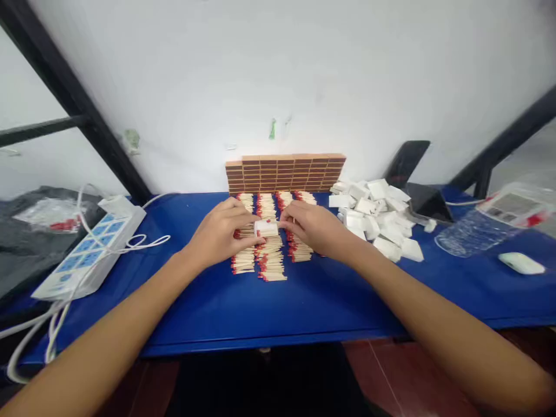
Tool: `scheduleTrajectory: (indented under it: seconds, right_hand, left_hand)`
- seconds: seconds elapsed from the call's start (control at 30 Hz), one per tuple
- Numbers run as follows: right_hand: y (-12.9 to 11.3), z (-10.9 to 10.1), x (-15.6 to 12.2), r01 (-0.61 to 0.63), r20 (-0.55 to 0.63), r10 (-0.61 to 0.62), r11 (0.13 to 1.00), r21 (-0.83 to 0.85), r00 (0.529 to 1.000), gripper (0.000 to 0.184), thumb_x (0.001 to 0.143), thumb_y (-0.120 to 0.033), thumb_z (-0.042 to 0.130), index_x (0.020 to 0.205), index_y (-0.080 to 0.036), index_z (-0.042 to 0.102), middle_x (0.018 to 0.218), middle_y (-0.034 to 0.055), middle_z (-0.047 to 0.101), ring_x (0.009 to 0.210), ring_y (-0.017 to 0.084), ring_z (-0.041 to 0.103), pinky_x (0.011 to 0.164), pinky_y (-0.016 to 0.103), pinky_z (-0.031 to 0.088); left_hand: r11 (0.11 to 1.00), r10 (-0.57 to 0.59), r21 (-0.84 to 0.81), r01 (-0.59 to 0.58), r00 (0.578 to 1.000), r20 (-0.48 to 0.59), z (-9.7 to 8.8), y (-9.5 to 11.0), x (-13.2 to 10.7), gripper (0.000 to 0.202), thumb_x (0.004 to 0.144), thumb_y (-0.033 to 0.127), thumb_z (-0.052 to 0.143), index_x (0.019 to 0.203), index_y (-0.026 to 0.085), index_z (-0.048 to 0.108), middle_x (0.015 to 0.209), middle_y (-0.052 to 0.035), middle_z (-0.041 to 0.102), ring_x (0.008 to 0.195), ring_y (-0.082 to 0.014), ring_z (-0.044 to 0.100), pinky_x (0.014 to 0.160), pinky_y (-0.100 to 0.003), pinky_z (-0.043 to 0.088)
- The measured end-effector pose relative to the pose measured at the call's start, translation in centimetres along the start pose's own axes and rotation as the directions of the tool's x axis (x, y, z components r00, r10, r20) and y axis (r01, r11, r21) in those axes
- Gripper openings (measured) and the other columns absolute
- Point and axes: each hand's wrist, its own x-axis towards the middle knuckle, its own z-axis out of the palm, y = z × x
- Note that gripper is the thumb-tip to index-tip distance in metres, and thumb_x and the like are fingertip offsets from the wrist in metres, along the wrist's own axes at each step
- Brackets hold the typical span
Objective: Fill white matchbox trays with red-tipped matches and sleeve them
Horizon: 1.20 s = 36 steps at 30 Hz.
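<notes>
Over several rows of red-tipped matches (pixel 272 260) on the blue table, my left hand (pixel 222 233) grips a small white matchbox tray (pixel 266 228) by its left end, thumb in front and fingers behind. A few red match heads show in the tray. My right hand (pixel 310 225) is at the tray's right end, its thumb and fingertips brought together there. Whether those fingertips pinch a match is too small to tell. Behind both hands, stacked matchboxes (pixel 286 174) with brown striking sides stand against the wall.
A heap of white matchbox trays (pixel 376 214) lies right of my right hand. Beyond it are a dark phone stand (pixel 428 202), a clear plastic jar (pixel 473 231) and a white oval object (pixel 521 263). A white power strip (pixel 93 249) with loose cables lies left, beside a black bag (pixel 39 226).
</notes>
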Motion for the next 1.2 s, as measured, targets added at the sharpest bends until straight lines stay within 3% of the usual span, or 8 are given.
scheduleTrajectory:
  seconds: [0.37,1.2]
  right_hand:
    - [-0.59,-0.21,-0.32,0.12,-0.087,-0.11,0.986,0.119,0.99,0.011,0.101,-0.024,0.062,0.093,-0.017,0.065,0.09,0.0039,0.066,0.073,0.015,0.057,0.067,0.028,0.04]
    - [-0.61,-0.03,-0.23,0.105,-0.083,-0.092,0.979,0.173,0.992,0.009,0.095,-0.025,0.07,0.092,-0.018,0.066,0.085,0.002,0.066,0.07,0.014,0.056,0.065,0.028,0.04]
  left_hand:
    - [1.0,0.013,-0.016,-0.014,1.0,-0.011,-0.08,-0.41,0.22,0.041,0.086,0.048,0.079,0.114,0.018,0.075,0.09,-0.0063,0.076,0.093,-0.0229,0.062,0.085,-0.038,0.053]
    - [1.0,0.004,-0.022,-0.003,1.0,0.012,-0.1,-0.25,0.3,0.042,0.086,0.048,0.079,0.114,0.016,0.075,0.09,-0.0064,0.075,0.093,-0.0232,0.06,0.084,-0.039,0.053]
